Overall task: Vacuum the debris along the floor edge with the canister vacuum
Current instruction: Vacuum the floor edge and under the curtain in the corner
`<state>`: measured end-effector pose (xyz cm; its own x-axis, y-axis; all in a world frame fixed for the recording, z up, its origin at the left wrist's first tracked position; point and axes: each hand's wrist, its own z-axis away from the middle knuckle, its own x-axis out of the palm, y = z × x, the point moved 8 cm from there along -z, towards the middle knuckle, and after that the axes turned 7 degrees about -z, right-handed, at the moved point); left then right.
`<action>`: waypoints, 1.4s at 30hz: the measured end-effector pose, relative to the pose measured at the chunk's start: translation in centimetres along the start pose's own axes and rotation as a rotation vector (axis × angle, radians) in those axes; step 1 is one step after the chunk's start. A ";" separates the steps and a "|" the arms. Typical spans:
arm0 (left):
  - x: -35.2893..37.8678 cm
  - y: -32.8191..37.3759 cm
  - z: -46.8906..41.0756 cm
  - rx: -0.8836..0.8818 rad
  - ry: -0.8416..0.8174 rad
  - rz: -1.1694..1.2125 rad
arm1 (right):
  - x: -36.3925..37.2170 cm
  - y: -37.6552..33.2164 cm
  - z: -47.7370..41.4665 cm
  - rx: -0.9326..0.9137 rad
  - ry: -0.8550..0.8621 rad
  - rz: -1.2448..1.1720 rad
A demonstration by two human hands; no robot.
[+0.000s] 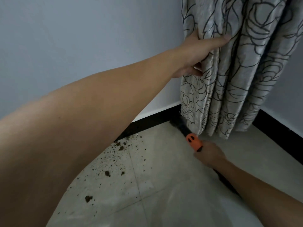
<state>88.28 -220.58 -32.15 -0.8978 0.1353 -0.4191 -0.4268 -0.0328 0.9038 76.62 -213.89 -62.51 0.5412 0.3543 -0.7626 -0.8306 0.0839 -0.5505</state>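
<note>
Our left hand [195, 54], upper centre, gripped a curtain fold [211, 66]. Our right hand [209, 154], lower right, curled around the vacuum wand [199, 149] behind its orange collar [193, 142]. The nozzle [184, 126] met the skirting [147, 124], and debris [118, 154] lay lower centre. We judged a slow leftward sweep, tip low, best.
</note>
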 end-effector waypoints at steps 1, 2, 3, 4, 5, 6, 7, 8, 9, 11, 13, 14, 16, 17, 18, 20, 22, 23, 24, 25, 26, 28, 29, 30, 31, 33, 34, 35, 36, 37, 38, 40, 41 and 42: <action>-0.2 -0.2 0.0 -0.003 0.008 -0.001 | -1.6 0.8 -0.7 0.038 0.037 -0.043; -0.4 -0.4 0.1 -0.007 0.016 -0.002 | -2.3 1.3 -0.9 0.057 0.053 -0.050; -0.7 -0.6 0.1 -0.009 0.022 0.001 | -2.1 1.3 -0.7 0.061 0.050 -0.036; -0.9 -0.8 0.1 -0.012 0.026 0.007 | -1.2 0.6 -0.1 0.047 0.036 -0.006; -1.1 -1.0 0.1 -0.013 0.029 0.014 | 0.3 -0.5 0.8 0.013 0.013 0.040; -1.4 -1.2 0.2 -0.015 0.033 0.016 | 2.3 -2.0 1.8 -0.035 -0.021 0.086; -1.6 -1.5 0.3 -0.018 0.038 0.014 | 4.5 -3.7 2.6 -0.096 -0.066 0.121; -1.8 -1.8 0.5 -0.023 0.043 0.012 | 6.7 -5.6 3.3 -0.158 -0.120 0.150; -2.0 -2.2 0.6 -0.027 0.046 0.013 | 8.7 -7.6 4.1 -0.218 -0.172 0.164; -2.7 -2.8 0.9 -0.030 0.051 0.016 | 11.2 -11.0 5.0 -0.305 -0.235 0.165; -3.6 -3.4 1.2 -0.036 0.064 0.018 | 11.7 -12.5 4.8 -0.333 -0.239 0.155; -4.1 -3.7 1.2 -0.036 0.070 0.018 | 11.6 -12.5 4.3 -0.327 -0.238 0.149; -4.9 -4.4 1.1 -0.036 0.078 0.027 | 10.5 -11.7 3.4 -0.297 -0.227 0.133; -5.2 -4.7 1.1 -0.037 0.086 0.034 | 9.9 -11.1 2.9 -0.283 -0.212 0.124; -5.4 -5.0 1.2 -0.040 0.095 0.041 | 9.6 -10.8 2.7 -0.276 -0.196 0.118; -5.6 -5.5 1.4 -0.050 0.098 0.045 | 10.1 -11.1 3.1 -0.281 -0.189 0.123; -5.5 -5.8 1.7 -0.058 0.093 0.036 | 11.8 -12.3 4.1 -0.302 -0.223 0.125; -5.5 -5.9 1.8 -0.058 0.094 0.030 | 12.7 -12.8 4.5 -0.311 -0.242 0.119; -5.6 -5.9 1.9 -0.055 0.096 0.023 | 13.2 -13.1 4.7 -0.316 -0.257 0.113; -5.7 -5.9 1.9 -0.052 0.098 0.016 | 13.3 -13.1 4.6 -0.315 -0.259 0.111; -5.9 -6.0 1.8 -0.050 0.102 0.012 | 12.7 -12.8 4.3 -0.313 -0.247 0.114; -5.8 -5.9 1.8 -0.050 0.110 0.007 | 10.7 -11.2 3.3 -0.283 -0.205 0.116; -5.5 -5.8 1.7 -0.050 0.112 0.003 | 9.3 -9.8 2.7 -0.246 -0.184 0.102; -5.2 -5.6 1.6 -0.048 0.114 0.000 | 7.7 -8.0 2.2 -0.196 -0.163 0.079; -4.8 -5.3 1.5 -0.042 0.115 0.000 | 5.9 -6.0 2.0 -0.139 -0.142 0.053; -3.7 -4.8 1.0 -0.025 0.112 0.011 | 2.6 -1.9 2.3 -0.043 -0.111 0.021; -3.1 -4.5 0.7 -0.017 0.106 0.019 | 1.5 -0.1 3.0 -0.015 -0.112 0.018; -2.5 -4.2 0.5 -0.014 0.099 0.030 | 0.9 1.4 4.0 0.000 -0.122 0.014; -1.8 -4.0 0.3 -0.014 0.089 0.042 | 0.9 2.5 5.4 0.001 -0.138 0.016; -1.1 -3.9 0.0 -0.014 0.077 0.052 | 1.5 3.3 6.9 -0.010 -0.160 0.037; -0.4 -3.8 -0.2 -0.015 0.063 0.060 | 2.4 3.7 8.7 -0.035 -0.186 0.075; 0.8 -3.9 -0.6 -0.015 0.037 0.063 | 5.1 3.5 12.3 -0.117 -0.261 0.168; 1.2 -4.0 -0.7 -0.014 0.025 0.055 | 6.1 3.0 13.6 -0.153 -0.298 0.199; 1.6 -4.1 -0.7 -0.010 0.015 0.047 | 6.7 2.6 14.1 -0.173 -0.323 0.216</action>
<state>88.50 -220.89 -36.56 -0.9183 0.1184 -0.3779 -0.3855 -0.0490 0.9214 76.23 -198.18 -64.21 0.2654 0.6226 -0.7361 -0.8711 -0.1724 -0.4598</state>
